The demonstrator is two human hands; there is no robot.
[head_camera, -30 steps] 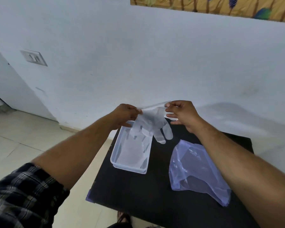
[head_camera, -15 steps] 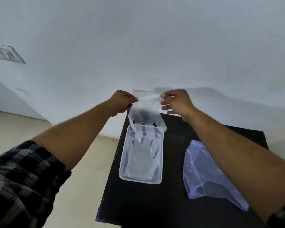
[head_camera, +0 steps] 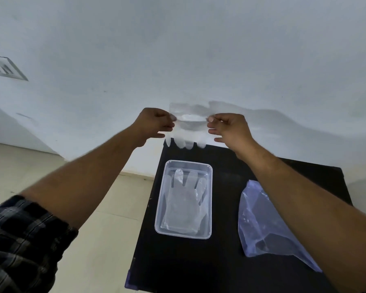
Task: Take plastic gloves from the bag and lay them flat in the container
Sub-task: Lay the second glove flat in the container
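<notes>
Head view: both hands hold a clear glove up against the wall, above the far edge of the surface.
Left hand (head_camera: 154, 123) and right hand (head_camera: 228, 127) each pinch the glove (head_camera: 188, 132) cuff in a narrow grip, fingers hanging down. Container (head_camera: 208, 208) on black surface (head_camera: 226, 240) has gloves lying flat inside; bag (head_camera: 260, 218) beside it, right.

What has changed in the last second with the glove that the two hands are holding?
Both hands, left hand and right hand, have lifted the held glove higher and away from the container; its fingers, which hung into the container half a second ago, now hang above the table's far edge. Both hands still pinch its cuff. The container, the glove lying in it and the bag have not moved.
</notes>
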